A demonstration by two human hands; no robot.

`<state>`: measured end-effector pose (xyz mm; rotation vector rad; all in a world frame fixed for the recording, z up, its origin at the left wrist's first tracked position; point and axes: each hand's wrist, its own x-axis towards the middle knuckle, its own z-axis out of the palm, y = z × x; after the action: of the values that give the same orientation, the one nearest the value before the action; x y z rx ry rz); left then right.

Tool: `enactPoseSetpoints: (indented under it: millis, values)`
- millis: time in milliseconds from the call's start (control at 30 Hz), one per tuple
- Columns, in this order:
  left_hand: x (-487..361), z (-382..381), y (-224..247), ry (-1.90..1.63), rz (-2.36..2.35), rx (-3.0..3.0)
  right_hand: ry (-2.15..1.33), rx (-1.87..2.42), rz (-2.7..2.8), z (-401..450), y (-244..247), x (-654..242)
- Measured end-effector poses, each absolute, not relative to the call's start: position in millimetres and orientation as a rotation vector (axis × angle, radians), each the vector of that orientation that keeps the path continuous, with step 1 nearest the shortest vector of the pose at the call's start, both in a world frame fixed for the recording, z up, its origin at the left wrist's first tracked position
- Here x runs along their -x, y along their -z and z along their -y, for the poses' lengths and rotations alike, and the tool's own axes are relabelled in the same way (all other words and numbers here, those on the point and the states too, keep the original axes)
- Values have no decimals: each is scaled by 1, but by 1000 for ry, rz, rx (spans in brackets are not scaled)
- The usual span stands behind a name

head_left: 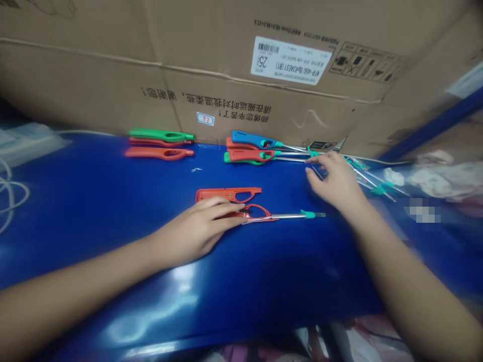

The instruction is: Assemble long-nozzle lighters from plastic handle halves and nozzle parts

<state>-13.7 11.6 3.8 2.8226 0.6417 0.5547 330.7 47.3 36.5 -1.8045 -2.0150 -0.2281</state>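
On the blue table (279,291), my left hand (204,223) rests over the handle of an orange lighter (264,213), its fingers closed on it. The lighter's metal tube points right and has a teal clip near its tip. Just above lies an orange handle shell (215,193), touching or close to my fingers. My right hand (334,178) is at the right, by the tube ends of several assembled lighters (251,155) with blue, orange and green handles. Its thumb and fingers are apart, and nothing shows between them except a thin dark piece near the thumb.
A large cardboard box (113,70) stands along the back. Green and orange handle shells (160,152) lie at the back left, with small white bits (196,170) nearby. Loose metal tubes (364,176) and plastic bags (433,176) are at the right. White cables (11,188) curl at the left edge.
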Motion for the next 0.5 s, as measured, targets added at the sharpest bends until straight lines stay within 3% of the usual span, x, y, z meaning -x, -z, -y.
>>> enactPoseSetpoints:
  millis: [133, 500]
  values:
    - [16, -12, -3, -580, -637, -2831, 269, 2320, 1852, -61, -30, -362]
    - [19, -12, -2, -557, -656, -2902, 149, 2807, 1513, -67, -39, -431]
